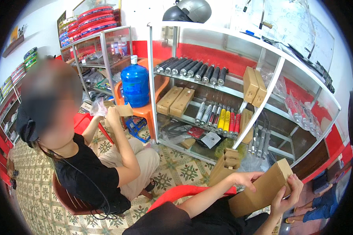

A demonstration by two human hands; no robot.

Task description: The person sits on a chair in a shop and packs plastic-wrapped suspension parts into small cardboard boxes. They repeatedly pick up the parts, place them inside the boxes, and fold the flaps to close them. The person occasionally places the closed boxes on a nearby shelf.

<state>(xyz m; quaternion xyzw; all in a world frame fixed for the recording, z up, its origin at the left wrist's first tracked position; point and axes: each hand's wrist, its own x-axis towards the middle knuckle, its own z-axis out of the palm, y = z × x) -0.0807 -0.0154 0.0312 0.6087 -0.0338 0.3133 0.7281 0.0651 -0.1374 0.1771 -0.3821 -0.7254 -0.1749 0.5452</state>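
A long brown cardboard box (261,192) lies slanted over my lap. My right hand (288,195) grips its upper right end, fingers along the edge. My left hand (247,179) rests at the box's left edge, thumb over its broad face; some of its fingertips are hidden behind the box. Just beyond my left forearm stands a group of upright brown cardboard boxes (224,166). To the left, a seated person in black holds a clear plastic bag (99,107) and a small cardboard box (124,110).
Ahead, a glass display case (156,125) holds black shock absorbers (200,72), coloured ones (224,119) and boxes. A blue water jug (135,84) sits on an orange chair (147,113). A red chair edge (172,194) curves beside my left arm. Helmets (192,11) rest on top.
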